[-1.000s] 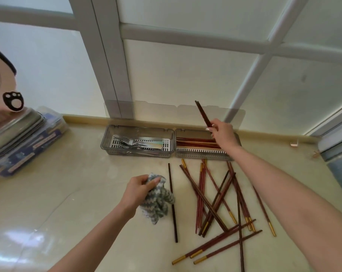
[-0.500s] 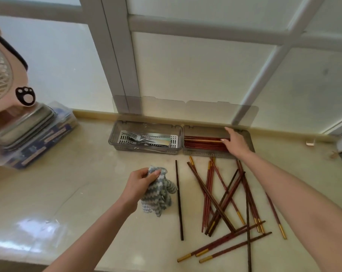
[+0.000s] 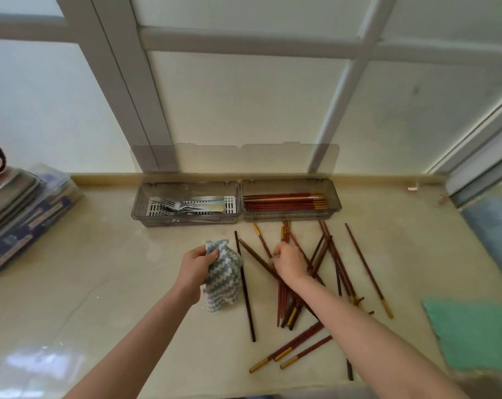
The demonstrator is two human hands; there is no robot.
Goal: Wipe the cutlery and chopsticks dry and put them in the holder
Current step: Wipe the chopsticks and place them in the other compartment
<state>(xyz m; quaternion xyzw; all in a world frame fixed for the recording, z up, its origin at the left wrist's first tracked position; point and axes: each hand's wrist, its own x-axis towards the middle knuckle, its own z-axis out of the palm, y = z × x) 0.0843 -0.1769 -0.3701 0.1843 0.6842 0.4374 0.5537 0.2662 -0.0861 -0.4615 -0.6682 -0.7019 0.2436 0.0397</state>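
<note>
- Head view: left hand (image 3: 196,264) fingers curled, gripping cloth (image 3: 222,279).
- Right hand (image 3: 290,262) fingers curled onto loose chopsticks (image 3: 339,263), near side of holder (image 3: 290,217).

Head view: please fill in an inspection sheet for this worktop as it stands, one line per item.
Surface: pale glossy countertop, with reflections at the near left.
Job's things: holder by the window, with forks in its left compartment and stored chopsticks in its right. Loose chopsticks lie scattered and crossing in front of it. There is also a blue-white cloth.
Clutter: green cloth at the right edge; stacked trays and packets at the left.
Hands: left hand grips the blue-white cloth; right hand is curled on the loose chopsticks.
Cables: nothing seen.
Surroundings: frosted window with grey frame; the holder's clear lid stands open against it.
</note>
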